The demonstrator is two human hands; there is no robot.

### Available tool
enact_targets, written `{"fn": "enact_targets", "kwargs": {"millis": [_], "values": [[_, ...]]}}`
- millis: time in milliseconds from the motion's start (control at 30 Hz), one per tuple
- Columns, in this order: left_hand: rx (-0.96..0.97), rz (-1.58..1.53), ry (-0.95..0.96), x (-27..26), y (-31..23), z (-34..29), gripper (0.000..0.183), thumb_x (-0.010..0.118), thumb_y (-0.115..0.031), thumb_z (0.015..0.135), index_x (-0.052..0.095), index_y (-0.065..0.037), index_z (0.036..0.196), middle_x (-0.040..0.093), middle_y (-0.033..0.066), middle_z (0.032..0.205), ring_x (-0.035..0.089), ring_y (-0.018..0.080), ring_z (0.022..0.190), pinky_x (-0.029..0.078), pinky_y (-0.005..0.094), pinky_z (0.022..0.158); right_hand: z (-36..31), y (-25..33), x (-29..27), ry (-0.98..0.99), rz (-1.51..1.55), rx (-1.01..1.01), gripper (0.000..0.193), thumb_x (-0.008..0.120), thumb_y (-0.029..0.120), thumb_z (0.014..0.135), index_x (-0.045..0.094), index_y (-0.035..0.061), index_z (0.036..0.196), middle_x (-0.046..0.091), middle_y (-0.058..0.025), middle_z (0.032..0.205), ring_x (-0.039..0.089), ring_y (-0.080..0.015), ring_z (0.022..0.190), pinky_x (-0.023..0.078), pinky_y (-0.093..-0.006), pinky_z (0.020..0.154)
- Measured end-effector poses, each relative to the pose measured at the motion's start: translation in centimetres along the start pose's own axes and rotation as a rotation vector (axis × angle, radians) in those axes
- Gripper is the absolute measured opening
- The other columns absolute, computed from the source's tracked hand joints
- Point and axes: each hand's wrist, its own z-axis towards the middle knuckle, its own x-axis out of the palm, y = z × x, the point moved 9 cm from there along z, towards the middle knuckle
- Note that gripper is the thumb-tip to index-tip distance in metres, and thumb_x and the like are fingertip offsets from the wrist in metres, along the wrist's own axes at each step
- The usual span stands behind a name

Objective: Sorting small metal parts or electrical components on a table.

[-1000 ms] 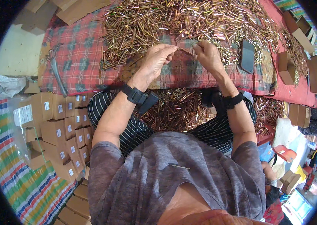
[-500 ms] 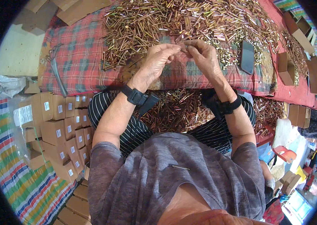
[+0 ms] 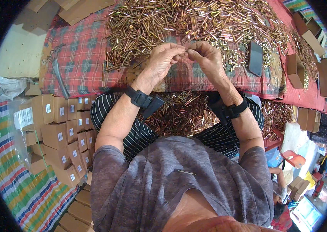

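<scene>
My left hand (image 3: 163,61) and my right hand (image 3: 209,60) meet at their fingertips over the near edge of a red plaid cloth (image 3: 82,50). Each has thumb and fingers pinched together. Whatever lies between them is too small and too covered to name. Just beyond them spreads a large heap of thin brass-coloured metal rods (image 3: 194,19). Small pale-gold metal pieces (image 3: 231,54) lie in a pile to the right of my right hand.
A dark phone (image 3: 255,59) lies right of the small pieces. Scissor-like metal tool (image 3: 59,75) rests at the cloth's left. More rods (image 3: 181,114) fill the space between my knees. Cardboard boxes (image 3: 55,135) stack at left; open boxes (image 3: 295,71) stand at right. A co-worker's arm (image 3: 279,176) shows lower right.
My right hand has shifted slightly left, and its fingertips have closed up to those of my left hand. At the lower right, a co-worker's arm and head have come further into view.
</scene>
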Motion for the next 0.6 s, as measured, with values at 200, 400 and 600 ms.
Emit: {"fn": "enact_targets", "kwargs": {"millis": [200,400,600], "values": [[0.029,0.099,-0.007,0.1,-0.6,-0.4,0.007,0.062,-0.008,0.080,0.060,-0.005,0.085,0.058,-0.0018,0.073,0.046,0.0021,0.061,0.036,0.0148,0.055,-0.3,2.3,0.8,0.031,-0.555,-0.084,0.021,0.058,0.017,0.087,0.060,-0.0029,0.092,0.061,-0.0029,0.077,0.051,-0.0078,0.065,0.043,-0.0235,0.057],[0.015,0.066,0.025,0.5,-0.1,-0.4,0.005,0.061,-0.008,0.080,0.061,-0.005,0.084,0.061,-0.0006,0.075,0.045,0.0015,0.060,0.033,0.0142,0.053,-0.2,-0.4,0.4,0.038,-0.190,0.081,0.029,0.055,0.029,0.088,0.060,0.0006,0.092,0.059,-0.0143,0.067,0.054,-0.0146,0.056,0.044,-0.0303,0.052],[0.074,0.123,0.058,0.5,-0.2,-0.4,0.006,0.062,-0.008,0.080,0.061,-0.005,0.085,0.062,0.0009,0.077,0.047,0.0017,0.060,0.036,0.0158,0.055,-0.8,-2.2,0.3,0.082,-0.172,0.303,0.040,0.049,0.039,0.090,0.060,0.0014,0.079,0.057,-0.0134,0.062,0.053,-0.0248,0.053,0.043,-0.0335,0.050]]}}
